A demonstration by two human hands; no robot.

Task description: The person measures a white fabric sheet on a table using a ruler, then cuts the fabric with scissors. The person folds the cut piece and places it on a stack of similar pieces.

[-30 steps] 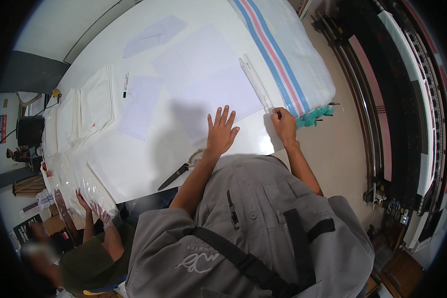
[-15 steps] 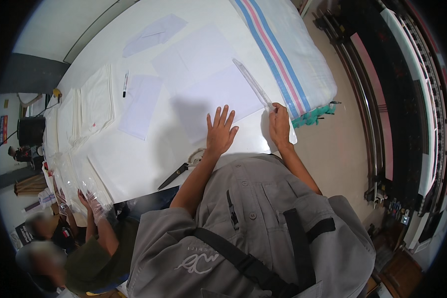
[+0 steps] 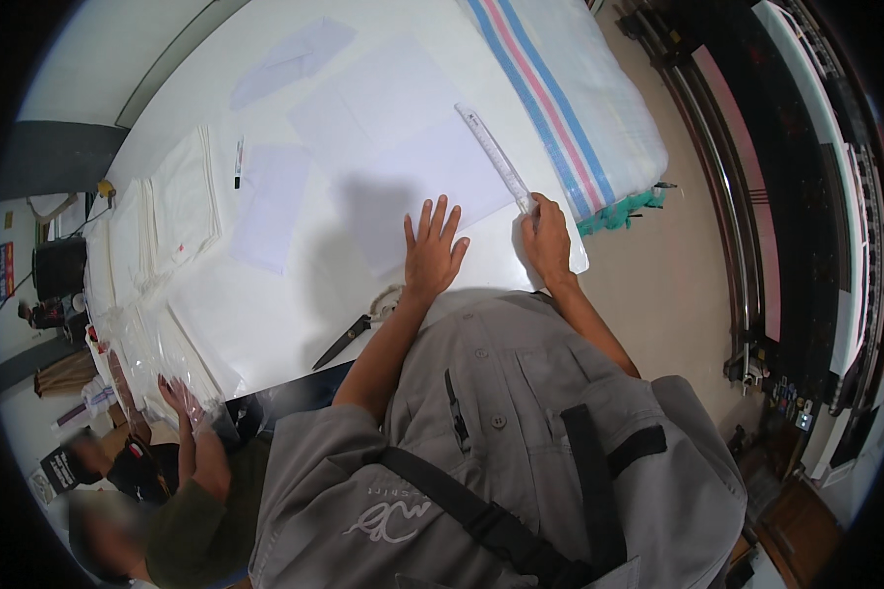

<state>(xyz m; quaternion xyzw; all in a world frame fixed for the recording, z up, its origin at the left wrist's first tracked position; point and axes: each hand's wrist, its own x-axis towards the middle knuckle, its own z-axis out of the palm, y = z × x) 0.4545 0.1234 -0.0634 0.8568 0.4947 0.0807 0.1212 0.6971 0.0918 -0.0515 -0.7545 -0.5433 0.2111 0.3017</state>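
A pale lavender sheet [image 3: 432, 167] lies on the white table. My left hand [image 3: 434, 250] rests on its lower part with fingers spread flat. At the sheet's right edge, my right hand [image 3: 545, 236] is closed on the near end of a long, clear ruler [image 3: 491, 147], which slants away up and to the left. Dark-handled or dark-bladed scissors [image 3: 342, 344] lie beside my left forearm, partly hidden behind it. Further left are another lavender piece [image 3: 268, 206] and a marker [image 3: 239, 162]; a folded lavender piece [image 3: 290, 69] is at the far side.
White cloth stacks [image 3: 179, 201] and clear plastic [image 3: 162, 363] cover the left side. Two co-workers [image 3: 201, 471] work at lower left. A striped woven bundle [image 3: 609, 118] borders the table's right edge; beyond the floor strip [image 3: 658, 285] stands a long black machine [image 3: 796, 226].
My right hand has shifted from pinching the ruler's near end to wrapping round it. The ruler has moved slightly left. My left hand remains spread. A co-worker's head and arms have shifted.
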